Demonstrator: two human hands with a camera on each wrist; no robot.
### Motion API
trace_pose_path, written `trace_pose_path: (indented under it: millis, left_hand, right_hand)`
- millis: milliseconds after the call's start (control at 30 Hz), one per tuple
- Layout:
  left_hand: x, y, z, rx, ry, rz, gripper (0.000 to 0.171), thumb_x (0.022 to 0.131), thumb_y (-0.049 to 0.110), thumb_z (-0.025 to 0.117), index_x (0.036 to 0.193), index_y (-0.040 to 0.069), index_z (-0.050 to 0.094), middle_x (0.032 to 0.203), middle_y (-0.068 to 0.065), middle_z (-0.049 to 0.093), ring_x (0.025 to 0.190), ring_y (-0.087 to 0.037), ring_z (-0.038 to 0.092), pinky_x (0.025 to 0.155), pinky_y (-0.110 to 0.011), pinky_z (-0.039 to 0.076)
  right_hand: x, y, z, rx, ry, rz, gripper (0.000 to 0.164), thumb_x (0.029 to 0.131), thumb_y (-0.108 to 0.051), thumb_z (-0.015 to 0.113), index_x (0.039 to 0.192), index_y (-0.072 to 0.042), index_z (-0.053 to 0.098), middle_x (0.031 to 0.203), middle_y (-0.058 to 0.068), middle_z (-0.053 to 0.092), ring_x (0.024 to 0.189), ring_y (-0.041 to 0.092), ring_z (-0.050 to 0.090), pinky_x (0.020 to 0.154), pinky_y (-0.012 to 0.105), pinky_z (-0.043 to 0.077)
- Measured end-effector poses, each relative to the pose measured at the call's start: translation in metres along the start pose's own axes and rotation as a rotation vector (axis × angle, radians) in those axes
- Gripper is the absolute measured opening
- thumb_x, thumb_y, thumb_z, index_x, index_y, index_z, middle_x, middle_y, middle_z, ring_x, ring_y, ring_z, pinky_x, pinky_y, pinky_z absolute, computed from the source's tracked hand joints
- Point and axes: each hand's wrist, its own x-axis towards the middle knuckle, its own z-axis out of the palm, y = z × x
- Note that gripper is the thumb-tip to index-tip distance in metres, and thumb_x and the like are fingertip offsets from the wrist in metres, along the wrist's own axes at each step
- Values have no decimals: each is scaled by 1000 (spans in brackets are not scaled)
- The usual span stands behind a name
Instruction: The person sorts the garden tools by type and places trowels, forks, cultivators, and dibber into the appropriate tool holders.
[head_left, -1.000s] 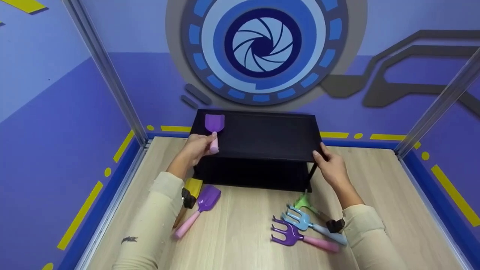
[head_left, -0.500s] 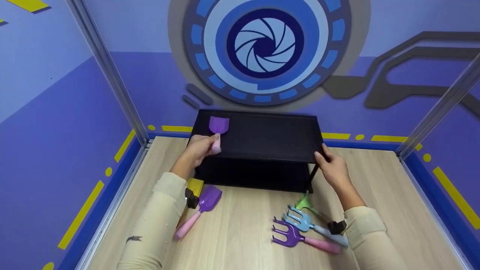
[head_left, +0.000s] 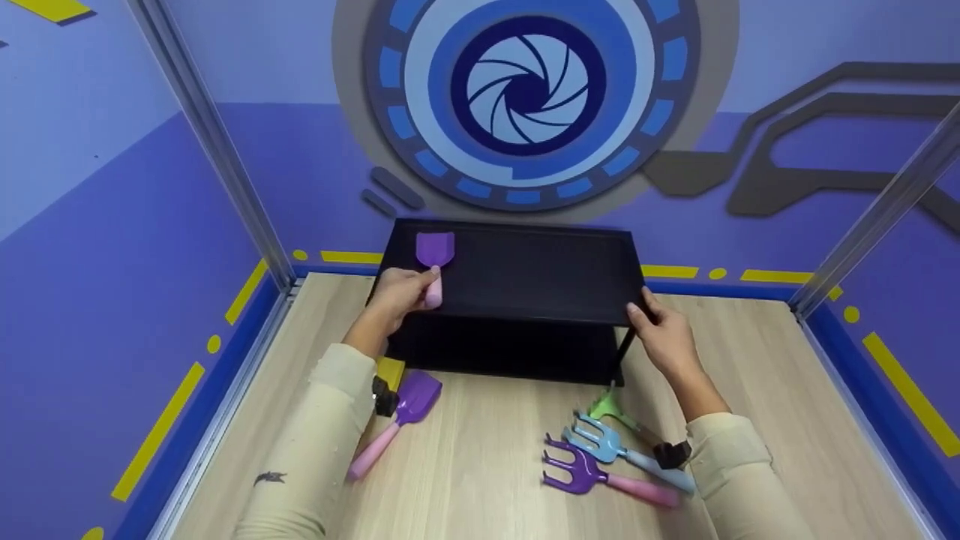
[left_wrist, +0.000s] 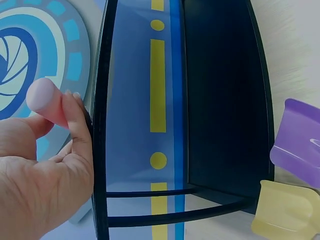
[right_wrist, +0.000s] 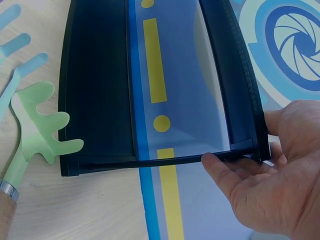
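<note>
Left fingers pinched narrow, we held the pink-handled purple scoop over the top of the black rectangular two-tier rack; right fingers curled round its corner, presumably steadying it.

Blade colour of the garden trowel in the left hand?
Purple trowel blade, clearest in the head view.

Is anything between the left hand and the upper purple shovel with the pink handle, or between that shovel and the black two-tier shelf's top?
Nothing visible. The left hand holds that shovel's pink handle; nothing shows between the purple blade and the shelf's top. I can't tell if they touch.
</note>
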Motion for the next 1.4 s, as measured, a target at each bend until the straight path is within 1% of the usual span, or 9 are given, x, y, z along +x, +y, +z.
trace_pose_path:
  millis: [167, 300, 400, 533, 667, 833, 900, 1167, 1400]
  left_hand:
    - [-1, 0, 2, 44, 37, 6, 30, 106, 29, 68, 90, 4, 70, 87, 1, 60, 74, -9, 60, 68, -19, 57]
    - [-2, 1, 5, 138, 84, 18, 31, 105, 32, 69, 92, 5, 72, 91, -1, 62, 80, -12, 62, 72, -22, 58]
    - [-4, 3, 7, 223, 113, 22, 33, 106, 35, 68, 100, 3, 77, 101, -3, 65, 92, -16, 62, 81, -28, 57]
    - [-3, 5, 12, 289, 145, 29, 36, 105, 35, 67, 113, 2, 79, 117, -8, 68, 107, -21, 59, 100, -39, 53]
    - [-2, 6, 16, 316, 167, 45, 37, 105, 35, 68, 115, 2, 80, 120, -10, 70, 111, -23, 59, 109, -44, 51]
    - [-1, 7, 18, 356, 187, 75, 36, 104, 36, 69, 107, 3, 81, 108, -8, 72, 104, -22, 60, 101, -41, 53]
    - [0, 9, 19, 371, 195, 76, 35, 104, 36, 69, 106, 3, 82, 107, -8, 73, 102, -21, 61, 97, -39, 53]
    - [2, 12, 22, 421, 237, 47, 32, 101, 34, 72, 106, 4, 81, 120, -13, 76, 104, -22, 62, 95, -39, 55]
    - [5, 11, 22, 407, 243, 58, 32, 101, 33, 73, 103, 3, 82, 120, -14, 76, 104, -23, 62, 96, -40, 54]
  right_hand:
    - [0, -1, 0, -1, -2, -6, 67, 113, -46, 50, 169, -19, 25, 174, 21, 27, 162, 41, 30, 127, 54, 38]
    - [0, -2, 0, -7, -7, 0, 67, 113, -47, 49, 169, -20, 24, 174, 20, 27, 162, 41, 29, 127, 55, 37]
    - [0, -2, 0, -13, -8, 6, 68, 113, -48, 49, 169, -21, 24, 174, 19, 26, 163, 41, 28, 128, 55, 36]
    - [1, -2, 0, -18, 2, -8, 67, 113, -47, 50, 169, -20, 25, 173, 21, 29, 162, 41, 31, 127, 55, 38]
    - [1, -2, 0, -20, 8, -18, 67, 113, -45, 50, 169, -18, 26, 172, 23, 31, 161, 41, 33, 126, 54, 39]
    - [0, -3, 0, -17, 15, -16, 66, 113, -44, 51, 169, -17, 27, 171, 23, 32, 161, 41, 33, 126, 54, 39]
    - [1, -3, 0, -21, 16, -15, 67, 113, -45, 51, 169, -17, 27, 171, 23, 32, 161, 42, 33, 126, 54, 39]
    - [1, -3, 0, -20, 11, -16, 66, 113, -43, 51, 168, -16, 28, 171, 23, 31, 161, 42, 33, 127, 54, 39]
    - [0, -4, -1, -25, 14, -8, 66, 113, -43, 51, 168, -17, 28, 172, 23, 31, 161, 42, 32, 127, 54, 38]
